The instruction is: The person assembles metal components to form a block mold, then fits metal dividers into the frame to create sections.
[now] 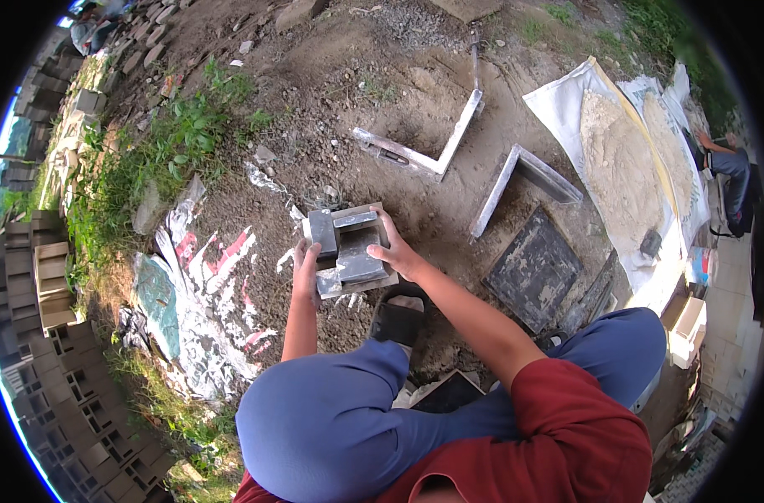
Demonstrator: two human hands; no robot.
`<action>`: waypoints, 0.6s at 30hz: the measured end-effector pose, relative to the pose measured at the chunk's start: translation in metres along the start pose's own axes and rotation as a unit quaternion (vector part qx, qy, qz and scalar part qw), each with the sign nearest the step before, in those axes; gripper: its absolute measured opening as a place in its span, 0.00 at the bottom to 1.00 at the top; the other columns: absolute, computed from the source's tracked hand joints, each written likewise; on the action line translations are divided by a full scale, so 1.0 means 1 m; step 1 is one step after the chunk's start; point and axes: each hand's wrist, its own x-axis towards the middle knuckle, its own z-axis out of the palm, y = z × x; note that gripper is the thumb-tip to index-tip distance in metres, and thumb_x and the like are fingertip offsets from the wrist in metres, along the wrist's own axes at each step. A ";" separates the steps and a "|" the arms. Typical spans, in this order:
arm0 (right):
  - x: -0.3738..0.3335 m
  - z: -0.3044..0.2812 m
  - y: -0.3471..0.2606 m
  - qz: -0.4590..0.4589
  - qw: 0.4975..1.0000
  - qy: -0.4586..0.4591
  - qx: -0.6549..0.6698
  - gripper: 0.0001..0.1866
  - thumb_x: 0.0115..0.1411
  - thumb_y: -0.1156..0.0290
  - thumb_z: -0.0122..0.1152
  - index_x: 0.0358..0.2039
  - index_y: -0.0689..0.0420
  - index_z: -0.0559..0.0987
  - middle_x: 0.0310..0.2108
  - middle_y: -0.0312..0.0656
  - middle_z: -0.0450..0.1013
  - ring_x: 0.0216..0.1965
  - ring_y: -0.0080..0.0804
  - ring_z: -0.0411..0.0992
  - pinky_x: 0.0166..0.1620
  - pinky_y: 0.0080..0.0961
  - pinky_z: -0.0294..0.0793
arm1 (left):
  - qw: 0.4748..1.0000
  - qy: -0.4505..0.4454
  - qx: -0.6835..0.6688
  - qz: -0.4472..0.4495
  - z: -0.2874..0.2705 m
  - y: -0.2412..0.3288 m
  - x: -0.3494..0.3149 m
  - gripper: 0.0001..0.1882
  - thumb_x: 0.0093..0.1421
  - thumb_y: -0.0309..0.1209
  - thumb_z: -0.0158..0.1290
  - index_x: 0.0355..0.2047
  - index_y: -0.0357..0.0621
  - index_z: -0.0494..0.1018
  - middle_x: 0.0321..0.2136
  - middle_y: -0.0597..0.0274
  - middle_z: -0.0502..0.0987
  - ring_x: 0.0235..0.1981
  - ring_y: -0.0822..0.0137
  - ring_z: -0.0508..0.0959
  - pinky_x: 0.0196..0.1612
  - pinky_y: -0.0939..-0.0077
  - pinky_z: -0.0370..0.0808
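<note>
In front of my knees I hold a square grey block mould (362, 267) with dark raised blocks on its face, tilted toward me. My left hand (306, 267) is closed on its left edge, the thumb on the front. Around the right edge goes my right hand (395, 249), its thumb pressing one of the raised blocks. Beyond it on the dirt lies an L-shaped frame piece (439, 163) with pale, dusty edges. A second L-shaped frame piece (501, 189) rests to its right. Nearer me is a dark square plate (533, 270) smeared with pale dust.
An opened white sack (558, 96) of pale powder lies at the right. Torn white and red plastic sheeting (210, 289) covers ground at left, beside weeds (189, 130). Stacked grey hollow blocks (72, 377) line the far left. Another person (734, 180) sits at the far right.
</note>
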 end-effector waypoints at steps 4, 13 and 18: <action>0.000 0.009 -0.001 -0.001 1.000 -0.011 -0.004 0.53 0.53 0.57 0.69 0.74 0.47 0.49 0.73 0.49 0.46 0.74 0.41 0.43 0.72 0.39 0.45 | 0.999 0.020 0.028 0.038 -0.023 -0.017 0.014 0.42 0.64 0.46 0.55 0.70 0.42 0.49 0.64 0.45 0.63 0.59 0.53 0.71 0.55 0.58 0.75; -0.004 -0.002 -0.045 -0.042 0.999 0.007 -0.010 0.54 0.53 0.52 0.68 0.74 0.47 0.48 0.73 0.51 0.45 0.73 0.44 0.45 0.72 0.40 0.46 | 0.996 0.027 0.047 0.076 0.014 0.025 -0.001 0.40 0.63 0.46 0.55 0.69 0.44 0.53 0.60 0.43 0.66 0.55 0.51 0.74 0.51 0.55 0.77; -0.031 -0.023 -0.126 -0.045 0.995 0.058 -0.064 0.58 0.54 0.48 0.68 0.75 0.48 0.42 0.73 0.54 0.44 0.73 0.46 0.46 0.71 0.40 0.47 | 0.995 -0.046 0.034 0.083 0.081 0.088 -0.022 0.30 0.61 0.47 0.56 0.59 0.47 0.64 0.48 0.52 0.73 0.47 0.56 0.78 0.46 0.58 0.79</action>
